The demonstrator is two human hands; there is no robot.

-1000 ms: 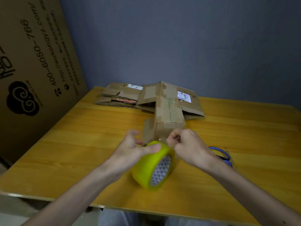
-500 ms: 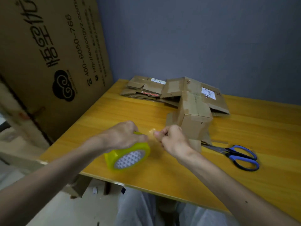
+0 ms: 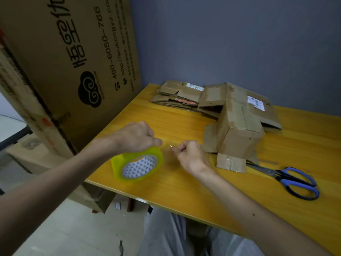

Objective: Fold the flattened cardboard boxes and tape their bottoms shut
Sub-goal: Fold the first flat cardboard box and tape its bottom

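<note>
Tape end (image 3: 171, 147) pinched by right hand (image 3: 190, 154) is barely discernible.

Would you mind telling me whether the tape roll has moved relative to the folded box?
Yes: the tape roll has moved left, away from the folded box.

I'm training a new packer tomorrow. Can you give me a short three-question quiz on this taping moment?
1. True or false: the left hand rests on top of the tape roll.
2. Which lies nearest the right edge of the table? A) the scissors B) the folded box C) the stack of flat boxes
3. Fill in: the right hand is closed in a ____ beside the roll, as if pinching the tape end.

Key: 1 true; 2 A; 3 fist. The tape strip itself is too faint to see.
</note>
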